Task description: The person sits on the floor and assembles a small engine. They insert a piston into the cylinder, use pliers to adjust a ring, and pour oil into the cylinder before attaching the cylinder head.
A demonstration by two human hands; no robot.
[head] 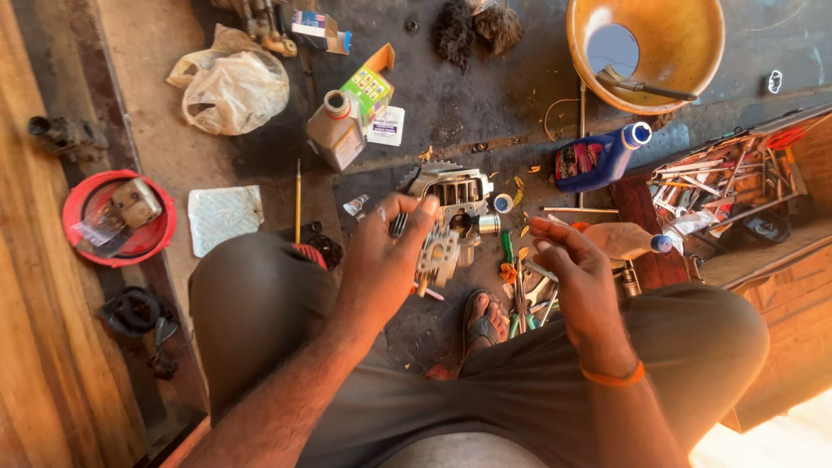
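Note:
My left hand (386,256) is raised above my knee and grips a small metal carburettor part (438,256) between thumb and fingers. Just behind it on the oily floor stands a small engine block (455,195) with cooling fins and a toothed wheel. My right hand (576,269) hovers to the right of the part, fingers spread and slightly curled, holding nothing that I can see. An orange band sits on that wrist. My sandalled foot (483,322) rests below the two hands.
A blue oil bottle (602,158), an orange basin (646,48) with a tool in it, a wooden tray of tools (724,186), a grey bottle (336,130), a plastic bag (230,87), a red lid (117,217) and green-handled pliers (520,303) surround me.

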